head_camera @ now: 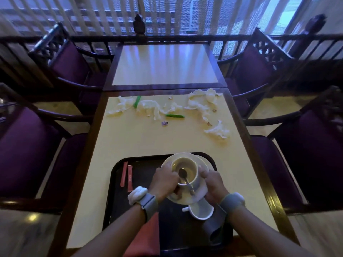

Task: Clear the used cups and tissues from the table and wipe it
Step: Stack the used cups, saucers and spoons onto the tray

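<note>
Person's got the white ceramic cup (187, 169), metal teaspoon (182, 173) inside, on a round white saucer (185, 198) over the far-right part of the black plastic tray (115, 182). The left hand (165, 179) is curled round the saucer's left rim and the right hand (213, 182) round its right rim. They should probably keep it level so the spoon stays put and set it down clear of the second white cup (201, 210) just beneath, since the crumpled white tissues (200, 104) still litter the far edge of the yellow table (148, 140).

Nothing readable with certainty. Faint white print on one red sachet (130, 178) by the tray's (111, 182) left edge, too small to read; likewise a mark on the purple wrapper (164, 123) mid-table (130, 145).
</note>
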Motion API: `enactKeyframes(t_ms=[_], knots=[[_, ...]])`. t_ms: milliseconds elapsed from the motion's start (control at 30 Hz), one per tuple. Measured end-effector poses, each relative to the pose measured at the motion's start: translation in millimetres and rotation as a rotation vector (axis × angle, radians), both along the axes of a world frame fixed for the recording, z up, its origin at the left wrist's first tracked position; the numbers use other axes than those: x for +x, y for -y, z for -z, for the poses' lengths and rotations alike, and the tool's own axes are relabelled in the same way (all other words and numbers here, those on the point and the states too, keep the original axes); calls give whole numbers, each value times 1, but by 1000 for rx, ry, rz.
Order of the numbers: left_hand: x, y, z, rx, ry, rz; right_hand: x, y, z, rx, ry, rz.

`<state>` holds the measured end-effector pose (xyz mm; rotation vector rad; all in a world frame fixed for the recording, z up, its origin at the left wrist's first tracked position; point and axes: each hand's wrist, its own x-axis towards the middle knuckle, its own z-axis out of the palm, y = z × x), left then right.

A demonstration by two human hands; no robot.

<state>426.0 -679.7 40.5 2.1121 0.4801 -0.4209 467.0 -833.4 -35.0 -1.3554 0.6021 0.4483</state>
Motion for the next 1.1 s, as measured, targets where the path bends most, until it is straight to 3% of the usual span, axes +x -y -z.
enactKeyframes(t_ms=[367,1100], knots=[[0,-47,-1,52,111,-153,45,26,34,-86,-138,200],[-18,-64,4,73,98,-215,40,32,48,-96,-210,207]])
